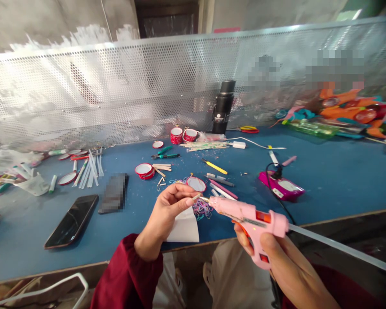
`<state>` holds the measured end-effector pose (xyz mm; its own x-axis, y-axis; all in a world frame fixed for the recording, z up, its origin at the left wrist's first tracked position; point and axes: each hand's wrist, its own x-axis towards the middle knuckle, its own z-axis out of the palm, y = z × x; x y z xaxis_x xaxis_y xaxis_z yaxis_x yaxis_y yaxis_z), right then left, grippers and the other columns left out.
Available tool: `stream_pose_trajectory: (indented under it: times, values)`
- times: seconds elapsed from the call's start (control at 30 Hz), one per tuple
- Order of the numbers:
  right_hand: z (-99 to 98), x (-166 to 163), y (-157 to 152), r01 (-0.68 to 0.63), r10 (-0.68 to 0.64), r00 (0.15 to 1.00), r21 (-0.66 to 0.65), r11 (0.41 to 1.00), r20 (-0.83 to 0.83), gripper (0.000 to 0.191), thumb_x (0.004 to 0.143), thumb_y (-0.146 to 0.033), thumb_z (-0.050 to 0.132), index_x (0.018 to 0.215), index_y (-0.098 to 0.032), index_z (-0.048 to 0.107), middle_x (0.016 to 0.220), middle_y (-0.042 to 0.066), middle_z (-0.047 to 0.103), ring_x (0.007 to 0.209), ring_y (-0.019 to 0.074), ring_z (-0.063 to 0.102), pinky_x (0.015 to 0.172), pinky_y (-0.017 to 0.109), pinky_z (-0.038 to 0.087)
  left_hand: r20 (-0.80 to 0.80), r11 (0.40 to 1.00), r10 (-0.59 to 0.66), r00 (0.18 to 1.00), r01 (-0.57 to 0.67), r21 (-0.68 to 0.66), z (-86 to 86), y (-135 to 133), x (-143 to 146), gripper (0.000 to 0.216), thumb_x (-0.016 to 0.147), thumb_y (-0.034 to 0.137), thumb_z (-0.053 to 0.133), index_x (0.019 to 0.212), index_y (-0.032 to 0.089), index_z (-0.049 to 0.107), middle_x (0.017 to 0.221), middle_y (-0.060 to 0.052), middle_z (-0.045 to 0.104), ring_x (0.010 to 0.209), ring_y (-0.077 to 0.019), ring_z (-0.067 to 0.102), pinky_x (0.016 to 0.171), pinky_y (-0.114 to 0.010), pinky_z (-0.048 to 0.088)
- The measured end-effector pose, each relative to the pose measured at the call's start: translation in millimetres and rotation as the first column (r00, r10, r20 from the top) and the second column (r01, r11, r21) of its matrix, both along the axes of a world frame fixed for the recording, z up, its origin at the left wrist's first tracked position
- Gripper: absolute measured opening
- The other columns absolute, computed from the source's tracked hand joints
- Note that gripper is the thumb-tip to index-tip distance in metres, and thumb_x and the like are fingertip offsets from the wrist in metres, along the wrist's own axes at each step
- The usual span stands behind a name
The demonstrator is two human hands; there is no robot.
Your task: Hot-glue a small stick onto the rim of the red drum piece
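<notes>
Blue worktable (324, 189), mesh screen behind. R hand (276, 257) grips pink glue gun (251, 219), nozzle touching small stick (197, 197) pinched in L hand (167, 212) fingertips. White paper (185, 227) just below L hand; phone (72, 221) well left.

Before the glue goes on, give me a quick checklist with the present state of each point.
1. Right hand grips pink glue gun: ok.
2. Nozzle meets the small piece pinched in the left hand: ok.
3. Glue stick loaded at the rear: ok.
4. Gun hot: cannot tell.
5. Fingertips away from nozzle: not ok, very close.
6. White paper under the work: ok.
</notes>
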<state>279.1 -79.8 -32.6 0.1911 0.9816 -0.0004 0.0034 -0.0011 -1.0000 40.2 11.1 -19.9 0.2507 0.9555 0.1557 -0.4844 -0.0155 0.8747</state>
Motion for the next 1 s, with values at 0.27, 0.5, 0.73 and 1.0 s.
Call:
stream_pose_trajectory:
  times: [0.27,0.5,0.73,1.0]
  values:
    - [4.6,-5,-2,0.016,-0.015,1.0,-0.023,1.0,0.024,0.055,0.088,-0.069,0.065,0.115,-0.022,0.076,0.105,0.013,0.078,0.09,0.0258,0.076,0.079,0.033,0.067,0.002,1.0,0.01,1.0,-0.01,-0.012,1.9,-2,0,0.03,0.075,0.03,0.093,0.097,0.018,0.076,0.098,-0.005,0.082,0.092,-0.0172,0.075,0.09,-0.028,0.053]
    - [5.9,-9,-8,0.021,-0.02,1.0,-0.055,0.998,0.005,0.055,0.087,-0.068,0.067,0.114,-0.021,0.076,0.102,0.013,0.078,0.089,0.0267,0.076,0.079,0.035,0.067,0.004,1.0,0.01,1.0,-0.01,-0.008,0.8,-1,0,0.027,0.076,0.028,0.091,0.097,0.019,0.076,0.099,-0.006,0.082,0.096,-0.0185,0.076,0.091,-0.028,0.053]
    - [6.7,-7,-12,0.026,-0.034,0.997,-0.126,0.992,-0.062,0.054,0.081,-0.067,0.074,0.109,-0.021,0.078,0.106,0.014,0.078,0.093,0.0293,0.076,0.078,0.033,0.065,-0.002,1.0,0.009,1.0,-0.009,0.012,-1.2,1,0,0.029,0.075,0.027,0.091,0.097,0.018,0.075,0.098,-0.006,0.082,0.096,-0.0202,0.076,0.088,-0.03,0.054]
    - [10.3,-11,-11,0.035,-0.036,0.999,-0.07,0.997,-0.012,0.056,0.084,-0.069,0.071,0.109,-0.019,0.077,0.096,0.014,0.078,0.085,0.0261,0.075,0.078,0.032,0.065,0.019,0.999,-0.015,1.0,0.014,0.029,-1.7,1,0,0.026,0.077,0.025,0.091,0.097,0.019,0.076,0.099,-0.005,0.082,0.093,-0.0157,0.075,0.088,-0.026,0.053]
